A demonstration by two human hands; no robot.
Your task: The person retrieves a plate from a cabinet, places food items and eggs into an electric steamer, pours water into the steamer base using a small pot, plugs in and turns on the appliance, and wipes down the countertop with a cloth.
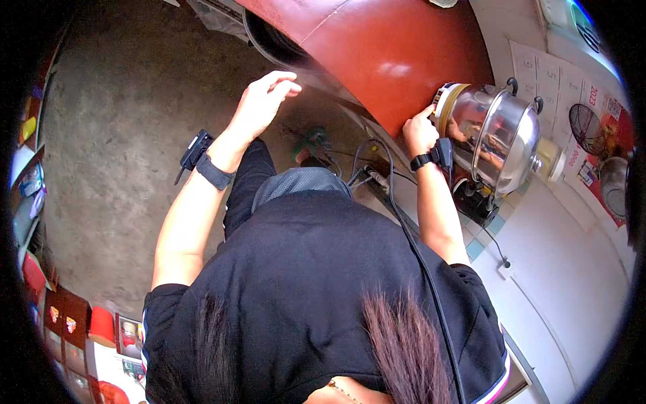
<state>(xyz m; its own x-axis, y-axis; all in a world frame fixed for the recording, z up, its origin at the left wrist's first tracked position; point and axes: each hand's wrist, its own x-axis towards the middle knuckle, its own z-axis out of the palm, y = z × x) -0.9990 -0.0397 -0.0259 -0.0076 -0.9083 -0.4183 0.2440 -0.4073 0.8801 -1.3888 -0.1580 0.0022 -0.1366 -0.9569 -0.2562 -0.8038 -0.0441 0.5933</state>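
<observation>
My left hand (262,104) is raised over the floor beside the table, empty, its fingers loosely bent and apart. At the table edge, my right hand (421,132) has its fingers curled against the base of a shiny steel pot (515,145). That pot has a domed lid and black handles, and stands on a round base (444,108) with a white and dark band. Whatever the right fingers may pinch there is hidden. Both wrists carry a black strap with a small device.
The reddish-brown table (390,54) runs along the top. A black cable (404,222) hangs down across my right side. By the wall sits a dark appliance (474,202), with a calendar (592,128) above. Concrete floor (128,148) stretches left, bordered by shelves and red stools.
</observation>
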